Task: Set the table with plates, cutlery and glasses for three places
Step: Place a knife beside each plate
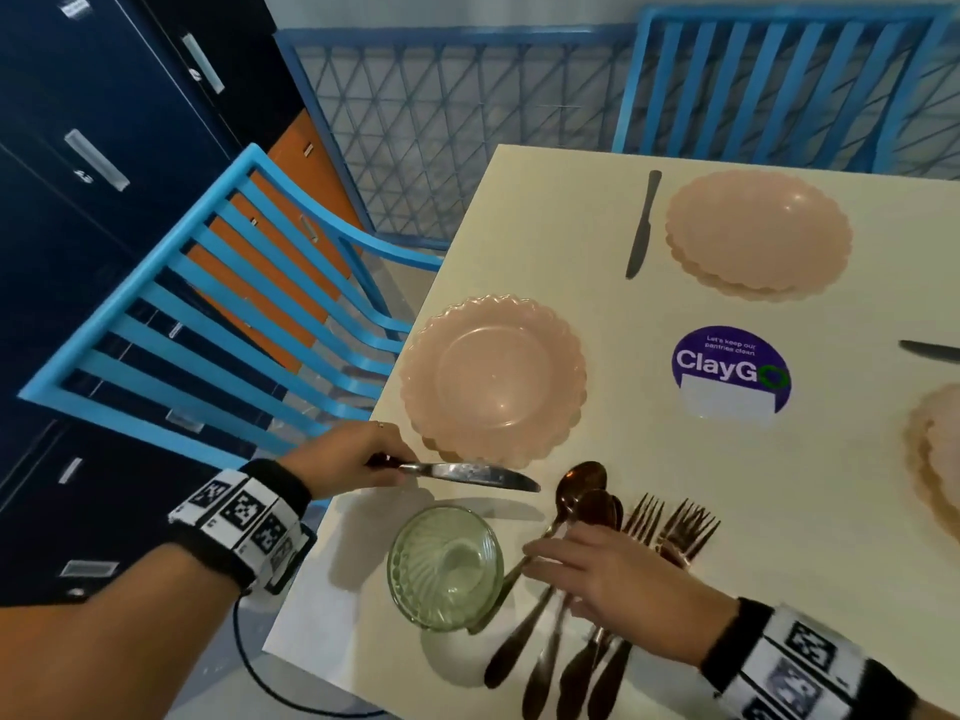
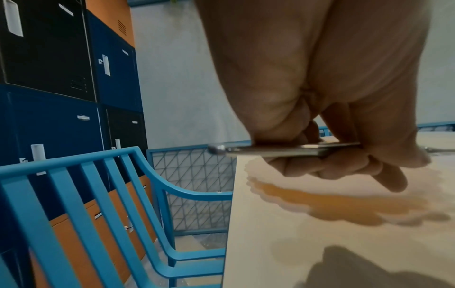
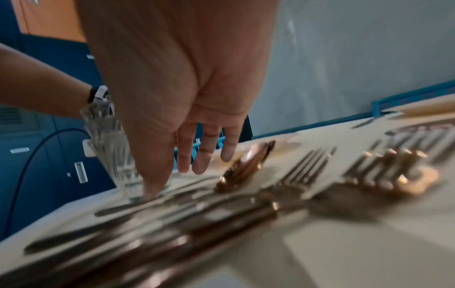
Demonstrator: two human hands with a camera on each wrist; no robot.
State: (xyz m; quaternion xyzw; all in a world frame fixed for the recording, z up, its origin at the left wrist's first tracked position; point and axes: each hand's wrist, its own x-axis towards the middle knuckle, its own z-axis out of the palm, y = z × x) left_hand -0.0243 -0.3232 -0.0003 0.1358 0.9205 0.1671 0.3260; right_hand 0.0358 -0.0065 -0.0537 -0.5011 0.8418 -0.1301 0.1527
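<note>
Holding the silver table knife [image 1: 457, 474] by its handle, the left hand [image 1: 345, 459] has thumb and curled fingers clamped round it; the blade runs out to the right, level above the cream tabletop [image 1: 597, 283], its long axis lying along the near rim of the pale pink scalloped plate [image 1: 493, 374], just beside it. That hand is plainly the nearer one to this place. The knife looks slim, shiny and flat-bladed. The right hand [image 1: 608, 574] hovers with fingers spread and relaxed over the heap of copper-toned spoons and forks [image 1: 613, 517], next to the green ribbed glass [image 1: 445, 566]; whether it touches a handle I cannot tell.
</note>
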